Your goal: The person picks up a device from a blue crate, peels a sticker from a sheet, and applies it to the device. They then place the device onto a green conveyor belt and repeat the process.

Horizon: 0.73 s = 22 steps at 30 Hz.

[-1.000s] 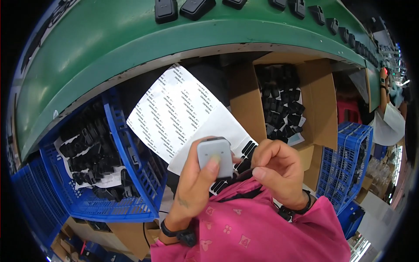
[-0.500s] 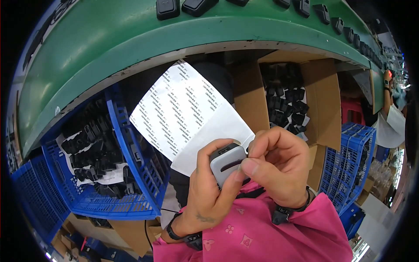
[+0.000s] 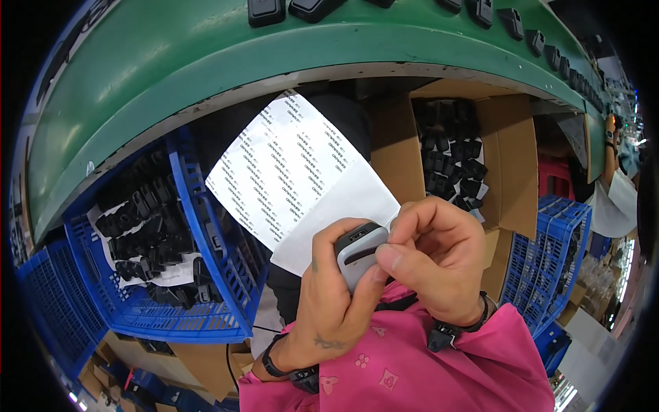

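Note:
In my left hand (image 3: 338,292) is a small grey-and-black electronic device (image 3: 360,264), held with the fingers wrapped round its side and the thumb at its lower face. A dark slot-shaped strip crosses its grey front, and a port shows in its black end. Thumb and forefinger of my right hand (image 3: 436,257) are pinched together at the device's right edge. Whatever lies between those fingertips is too small to make out. Behind both hands lies a white sheet of printed labels (image 3: 281,165), with a blank lower part near my fingers.
A green bench (image 3: 206,75) with a row of black devices (image 3: 511,24) runs across the far side. Left stands a blue crate (image 3: 220,275) of black parts; right, a cardboard box (image 3: 515,158) of similar parts and another blue crate (image 3: 542,254). Another person's arm (image 3: 608,151) shows far right.
The device has tilted and shifted slightly right in my left hand, so its port end shows more. My right hand keeps its pinch at nearly the same place.

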Tool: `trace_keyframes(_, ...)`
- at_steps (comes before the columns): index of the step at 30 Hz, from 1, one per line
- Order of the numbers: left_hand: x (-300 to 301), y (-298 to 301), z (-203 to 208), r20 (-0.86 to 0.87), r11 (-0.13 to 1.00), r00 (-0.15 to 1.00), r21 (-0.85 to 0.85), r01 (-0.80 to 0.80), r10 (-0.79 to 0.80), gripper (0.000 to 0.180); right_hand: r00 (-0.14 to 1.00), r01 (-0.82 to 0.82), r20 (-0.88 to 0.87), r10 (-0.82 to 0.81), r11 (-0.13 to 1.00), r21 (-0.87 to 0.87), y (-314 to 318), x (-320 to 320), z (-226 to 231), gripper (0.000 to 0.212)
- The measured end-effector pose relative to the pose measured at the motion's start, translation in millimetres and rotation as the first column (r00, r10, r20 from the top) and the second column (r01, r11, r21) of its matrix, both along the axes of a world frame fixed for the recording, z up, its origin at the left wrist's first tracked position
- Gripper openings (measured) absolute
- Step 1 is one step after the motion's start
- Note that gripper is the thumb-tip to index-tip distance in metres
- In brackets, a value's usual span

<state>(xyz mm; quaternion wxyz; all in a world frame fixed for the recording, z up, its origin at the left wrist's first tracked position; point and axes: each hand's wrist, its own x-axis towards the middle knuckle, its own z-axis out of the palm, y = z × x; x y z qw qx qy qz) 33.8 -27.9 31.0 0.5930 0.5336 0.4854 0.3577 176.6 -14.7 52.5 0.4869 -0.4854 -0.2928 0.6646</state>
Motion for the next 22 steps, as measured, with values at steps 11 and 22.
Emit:
trace_keyframes(11,-0.3,0.0,-1.7,-0.005,1.0,1.0,0.002,-0.006,0.006,0.042,0.999,-0.026,0.036,0.028,0.998,-0.061,1.7,-0.1,2.2,0.011)
trace_keyframes(22,0.4,-1.0,-1.4,-0.055,1.0,0.998,-0.008,-0.016,0.015,0.042,0.996,0.0,0.089,0.005,0.999,-0.049,1.9,-3.6,-1.7,0.012)
